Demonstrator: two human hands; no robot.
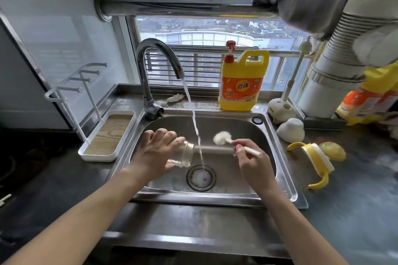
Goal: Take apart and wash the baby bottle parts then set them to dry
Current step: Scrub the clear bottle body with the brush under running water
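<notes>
So the person is standing at the steel sink (pixel 286 180) with both bare arms reaching in. The left hand (pixel 155 150) is wrapping its fingers around the clear bottle body (pixel 183 155), holding it on its side over the basin with the open mouth facing right. The right hand (pixel 251 158) is pinching the thin handle of a small white brush (pixel 223 136), whose fluffy head is sticking up to the left, near the bottle mouth but not in it. There's a pale rod-ish streak running between the bottle mouth and the right hand, honestly can't tell what it is. Water (pixel 195 118) is pouring from the faucet (pixel 159 58), falling between the two hands into the drain (pixel 201 176). On the counter to the right, a yellow handled collar (pixel 313 155) is lying beside a yellow dome cap (pixel 332 150), with a white dome-shaped piece (pixel 290 130) just behind them. A white drying rack (pixel 107 135) is sitting left of the sink, and a yellow dish soap jug (pixel 243 84) is standing on the back ledge.
</notes>
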